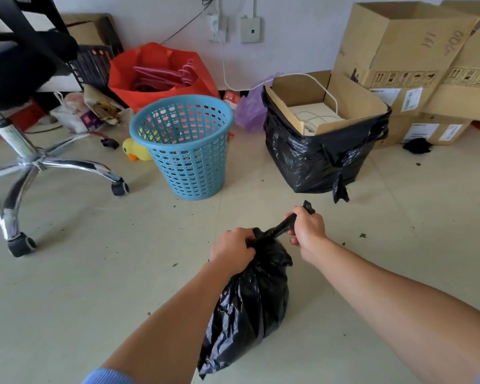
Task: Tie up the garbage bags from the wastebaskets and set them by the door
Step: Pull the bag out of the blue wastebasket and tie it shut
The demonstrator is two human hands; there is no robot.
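Both hands are holding one black garbage bag (250, 300). The left hand (233, 249) is squeezing the bag's neck, with its fingers curled tight around the bunched plastic. The right hand (306, 230) is gripping a thin twisted strip of the bag's top and is holding it stretched up and out to the right. A little end of the strip is poking out past the right fist.

The bag is hanging fat and full under the left hand, close in front of the person, over the pale floor (94, 273). It is hard to tell if its bottom is touching the floor. Small dark crumbs are lying here and there on the floor.

Farther away, a blue wastebasket (183, 145) is standing upright. A yellow duck toy (136, 152) is peeking out just beside it on the left. To the right of the basket, well apart from it, a big black bag (316, 159) is wrapping around an open cardboard box (344, 103), with a knot hanging at the near corner. A white cable (327, 92) is running from the wall into that box.

An office chair (25, 151) with shiny legs is standing on the left. A red bag (161, 67) with pink hangers is sitting by the wall. More brown boxes (399, 42) are piling up on the right.
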